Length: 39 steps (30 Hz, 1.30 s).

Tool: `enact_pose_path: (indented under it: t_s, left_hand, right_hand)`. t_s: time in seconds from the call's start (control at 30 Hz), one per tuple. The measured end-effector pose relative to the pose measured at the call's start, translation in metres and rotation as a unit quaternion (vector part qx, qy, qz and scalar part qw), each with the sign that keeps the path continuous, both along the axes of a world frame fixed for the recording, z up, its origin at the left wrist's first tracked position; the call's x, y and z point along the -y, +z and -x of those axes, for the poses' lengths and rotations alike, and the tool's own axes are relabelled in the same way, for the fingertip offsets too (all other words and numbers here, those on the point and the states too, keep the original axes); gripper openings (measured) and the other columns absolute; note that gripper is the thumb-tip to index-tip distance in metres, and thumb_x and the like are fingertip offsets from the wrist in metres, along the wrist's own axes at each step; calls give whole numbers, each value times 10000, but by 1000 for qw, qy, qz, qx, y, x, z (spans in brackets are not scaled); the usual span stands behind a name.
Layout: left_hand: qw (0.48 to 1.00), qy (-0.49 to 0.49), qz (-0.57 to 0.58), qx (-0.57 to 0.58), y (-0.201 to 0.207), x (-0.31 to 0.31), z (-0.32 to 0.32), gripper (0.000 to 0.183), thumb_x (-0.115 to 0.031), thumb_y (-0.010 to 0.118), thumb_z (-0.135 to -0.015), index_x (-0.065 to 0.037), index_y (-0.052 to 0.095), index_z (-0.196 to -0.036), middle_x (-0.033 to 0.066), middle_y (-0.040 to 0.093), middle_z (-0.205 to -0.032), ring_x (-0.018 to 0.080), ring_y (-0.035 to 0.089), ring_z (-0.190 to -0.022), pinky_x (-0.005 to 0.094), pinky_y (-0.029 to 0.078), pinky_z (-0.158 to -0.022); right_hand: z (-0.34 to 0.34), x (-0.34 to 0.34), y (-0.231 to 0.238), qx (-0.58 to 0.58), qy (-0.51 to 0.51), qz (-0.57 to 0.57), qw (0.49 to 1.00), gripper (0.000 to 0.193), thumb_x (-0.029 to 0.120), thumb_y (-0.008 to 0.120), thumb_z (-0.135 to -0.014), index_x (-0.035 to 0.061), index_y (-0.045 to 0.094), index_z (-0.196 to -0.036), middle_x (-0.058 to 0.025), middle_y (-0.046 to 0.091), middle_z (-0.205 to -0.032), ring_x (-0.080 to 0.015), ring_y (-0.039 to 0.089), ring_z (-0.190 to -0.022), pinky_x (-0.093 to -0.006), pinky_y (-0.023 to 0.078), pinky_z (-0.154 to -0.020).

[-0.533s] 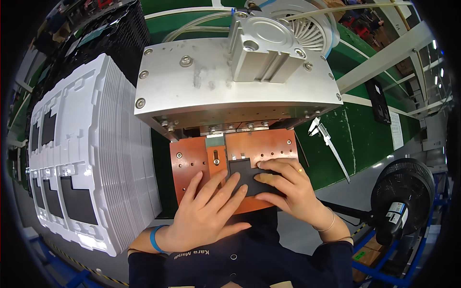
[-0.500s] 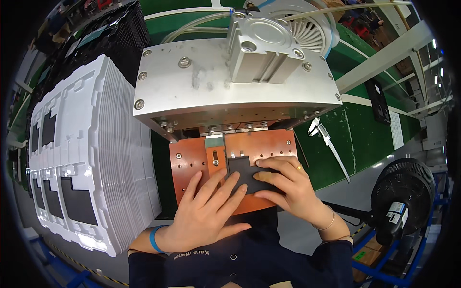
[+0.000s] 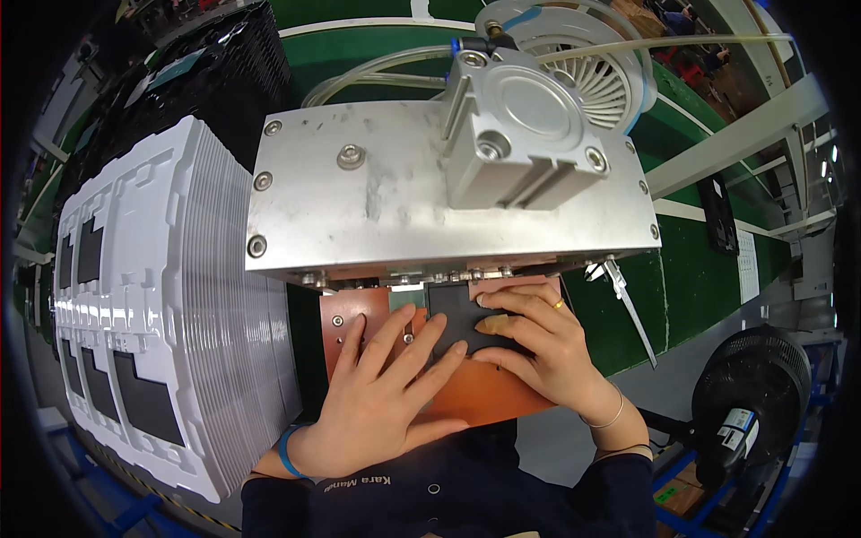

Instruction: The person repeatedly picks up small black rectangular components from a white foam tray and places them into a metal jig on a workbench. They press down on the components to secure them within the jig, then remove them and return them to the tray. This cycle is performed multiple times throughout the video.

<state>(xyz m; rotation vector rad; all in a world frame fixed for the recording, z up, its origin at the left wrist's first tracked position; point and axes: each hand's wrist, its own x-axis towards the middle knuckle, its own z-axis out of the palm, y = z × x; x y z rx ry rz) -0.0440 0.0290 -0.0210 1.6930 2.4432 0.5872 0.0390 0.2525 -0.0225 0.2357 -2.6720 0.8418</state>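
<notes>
A flat black L-shaped piece (image 3: 451, 314) lies on the orange-brown fixture plate (image 3: 489, 394), its far end reaching under the front edge of the silver press head (image 3: 386, 224). My left hand (image 3: 381, 394) is open, fingers spread, with fingertips over the piece's left side and over the small slotted block (image 3: 410, 339) beside it. My right hand (image 3: 547, 350) holds the piece's right side, fingers on its notched edge and thumb at the near corner. The far end of the piece is hidden beneath the press head.
At left stands a stack of white plastic trays (image 3: 193, 314), the front one holding several black pieces, with black trays (image 3: 224, 63) behind. An air cylinder (image 3: 529, 125) tops the press. A caliper (image 3: 628, 305) lies right on the green table; a black fan (image 3: 753, 394) stands beyond.
My view has shifted, so the press head sits lower and covers more of the plate. Both hands and the black piece have moved toward the press; the piece's small metal tabs no longer show.
</notes>
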Motion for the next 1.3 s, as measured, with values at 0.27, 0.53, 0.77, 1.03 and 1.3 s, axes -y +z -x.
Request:
enact_pose_path:
  t_s: [0.27,0.53,0.77,1.03,1.3]
  left_hand:
    - [1000,1,10,12,-2,1,-1,730,-657,652,-759,-209,590,-1332,101,446,-1460,378,380,-1334,630,276,-1074]
    - [1000,3,13,11,-3,1,-1,724,-659,650,-758,-220,592,-1331,98,453,-1458,377,390,-1330,627,278,-1076]
    - [1000,4,15,4,-2,0,-1,697,-655,643,-771,-227,606,-1319,89,461,-1451,363,390,-1333,618,280,-1080]
    - [1000,8,3,1,-3,0,-2,662,-616,668,-774,-218,619,-1301,87,469,-1441,355,389,-1333,605,279,-1084]
    - [999,14,-42,16,2,-1,-2,600,-523,672,-825,-141,609,-1284,113,494,-1399,324,419,-1323,587,345,-1040]
  right_hand:
    - [0,0,2,22,3,1,1000,291,180,812,-701,49,692,-932,-80,648,-1132,-260,579,-1031,-356,495,-866]
    - [1,0,3,31,6,-1,999,284,188,808,-703,45,686,-915,-84,647,-1147,-249,580,-1037,-346,494,-863]
    - [1,-1,5,35,7,-4,999,278,185,804,-706,41,680,-908,-90,648,-1147,-246,578,-1034,-342,486,-850]
    - [1,-1,1,35,7,9,999,279,175,808,-703,51,667,-910,-89,631,-1154,-272,566,-1027,-358,483,-858]
    - [5,-1,12,102,30,30,994,235,121,782,-747,91,623,-917,-78,542,-1176,-286,487,-1040,-376,390,-910]
